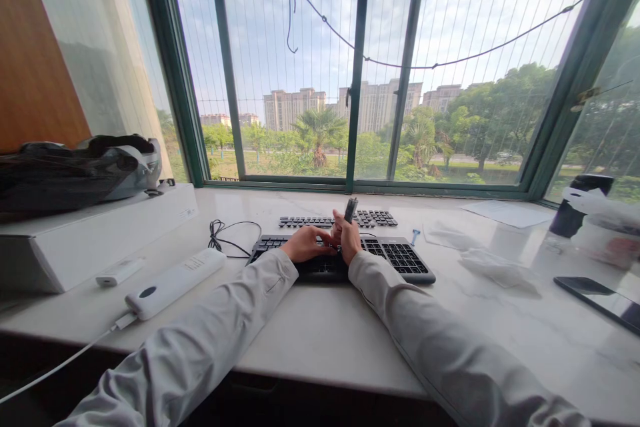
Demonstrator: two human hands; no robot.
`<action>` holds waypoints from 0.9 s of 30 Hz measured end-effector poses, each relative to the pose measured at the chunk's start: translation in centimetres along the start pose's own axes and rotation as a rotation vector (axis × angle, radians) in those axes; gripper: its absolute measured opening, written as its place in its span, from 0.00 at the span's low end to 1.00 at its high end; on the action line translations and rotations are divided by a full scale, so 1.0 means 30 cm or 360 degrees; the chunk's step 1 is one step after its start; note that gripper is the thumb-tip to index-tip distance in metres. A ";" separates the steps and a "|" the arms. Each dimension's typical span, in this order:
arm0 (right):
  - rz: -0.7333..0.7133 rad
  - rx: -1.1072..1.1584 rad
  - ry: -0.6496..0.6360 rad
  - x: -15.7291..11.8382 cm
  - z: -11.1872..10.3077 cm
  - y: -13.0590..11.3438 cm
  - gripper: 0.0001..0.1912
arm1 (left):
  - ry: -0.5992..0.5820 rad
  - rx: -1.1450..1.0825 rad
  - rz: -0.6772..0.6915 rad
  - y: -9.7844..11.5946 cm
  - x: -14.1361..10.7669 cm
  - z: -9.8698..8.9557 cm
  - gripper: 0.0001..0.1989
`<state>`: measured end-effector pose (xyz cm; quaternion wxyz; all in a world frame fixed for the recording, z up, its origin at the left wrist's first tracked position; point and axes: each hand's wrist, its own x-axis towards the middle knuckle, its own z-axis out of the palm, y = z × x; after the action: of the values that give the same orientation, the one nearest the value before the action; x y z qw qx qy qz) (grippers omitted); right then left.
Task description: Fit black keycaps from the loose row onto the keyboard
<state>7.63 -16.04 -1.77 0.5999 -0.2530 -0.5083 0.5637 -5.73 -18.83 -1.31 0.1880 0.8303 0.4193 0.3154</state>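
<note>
A black keyboard (400, 257) lies on the white counter, with keycaps off on its right part and bare square openings showing. My right hand (349, 235) is closed around a dark, slim, stick-shaped tool (351, 209), held upright over the keyboard's middle; its lower end is hidden by the fingers. Close beside it, my left hand (309, 244) rests over the keyboard, thumb and fingers bent together near the right hand. Whatever they pinch is too small to see. Behind the keyboard, loose black keycaps (377, 218) lie in rows.
A black cable (220, 237) coils left of the keyboard. Further left are a white power strip (175, 283), a small white device (120, 272) and a white box (100, 227) bearing a dark bag (75, 173). To the right lie a blue T-shaped tool (415, 236), plastic bags (495, 268) and a phone (600, 300).
</note>
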 end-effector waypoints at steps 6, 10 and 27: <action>-0.0038 -0.0071 -0.0049 -0.005 0.002 0.000 0.25 | 0.0055 0.0069 0.0019 -0.004 -0.001 0.006 0.15; -0.0042 -0.0096 -0.0040 -0.006 0.002 0.001 0.24 | 0.0047 0.0081 -0.0003 0.004 -0.003 0.004 0.14; -0.0042 -0.0095 -0.0151 -0.042 0.024 -0.030 0.23 | 0.0060 0.0176 -0.0007 -0.005 -0.002 0.008 0.14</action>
<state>7.57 -17.63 -1.13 0.5748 -0.2370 -0.5560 0.5516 -5.69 -18.80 -1.60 0.1347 0.8324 0.4413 0.3070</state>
